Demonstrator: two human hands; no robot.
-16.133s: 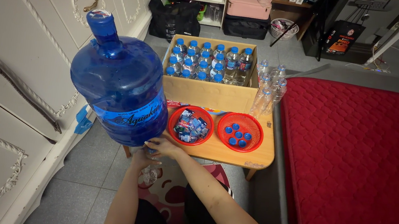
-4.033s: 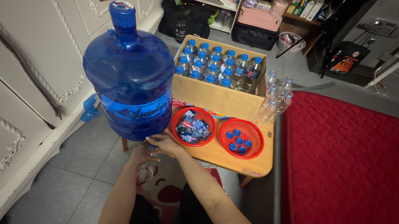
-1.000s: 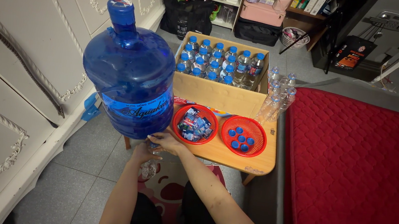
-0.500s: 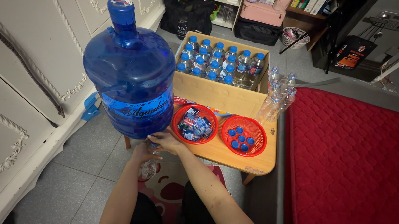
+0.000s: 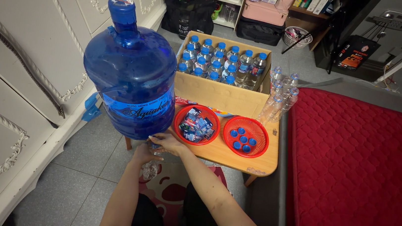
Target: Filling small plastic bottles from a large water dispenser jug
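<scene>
Below the upright blue water jug (image 5: 132,78), left hand (image 5: 143,153) grips a small clear bottle (image 5: 149,168); right hand (image 5: 170,143) rests open above it.

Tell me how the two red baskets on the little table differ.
The left red basket holds a heap of small, mixed-colour wrapped pieces; the right red basket holds only a few loose blue bottle caps. The left one is piled nearly full, while the right one shows much bare mesh. The left sits nearer the big blue water jug. Both are round, red, and look alike in size.
</scene>
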